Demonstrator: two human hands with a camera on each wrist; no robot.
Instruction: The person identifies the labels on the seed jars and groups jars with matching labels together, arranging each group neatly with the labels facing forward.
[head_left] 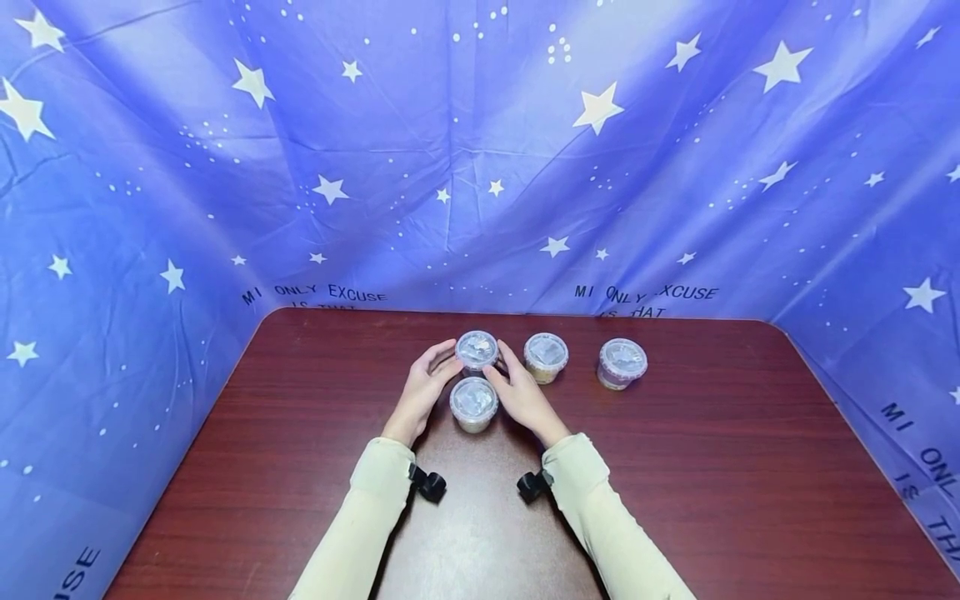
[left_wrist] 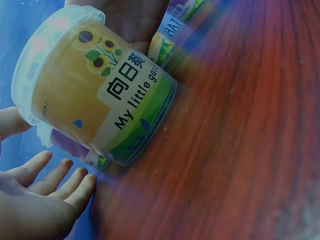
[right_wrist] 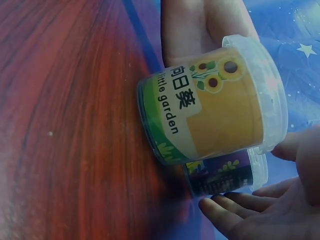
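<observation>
Both hands flank a lidded plastic cup with a dark purple label (right_wrist: 220, 175); in the head view its clear lid shows between them. My left hand (head_left: 422, 392) is at its left side, fingers extended and thumb near the lid. On the other side is my right hand (head_left: 525, 397), its fingers nearly straight along the cup and thumb by the lid's front rim. Whether every fingertip touches is hard to tell. Nearer the wrists stands a cup with a yellow sunflower label (left_wrist: 75, 95), upright and close in front of the purple one, held by neither hand.
Two more lidded cups stand to the right: one just past the right hand (head_left: 546, 357), another farther right (head_left: 622, 363). All are on a dark red wooden table (head_left: 750, 467). A blue star-printed curtain (head_left: 450, 150) encloses the back and sides.
</observation>
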